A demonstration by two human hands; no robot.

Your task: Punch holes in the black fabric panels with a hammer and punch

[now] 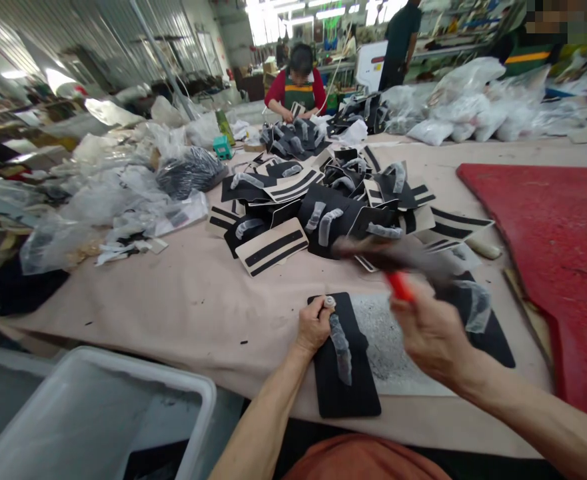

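A black rectangular panel with a plastic-wrapped handle strip lies on the table in front of me, partly over a speckled pale slab. My left hand is closed at the panel's far end, its fingers around a small whitish round piece whose kind I cannot make out. Raised to the right of it, my right hand grips a hammer by its red handle. The hammer's head is smeared by motion. Another black panel with a wrapped strip lies beyond my right wrist.
A pile of black and beige panels covers the table's middle. A red sheet lies at right, a white bin stands lower left. Plastic bags heap at left. A co-worker works at the far side.
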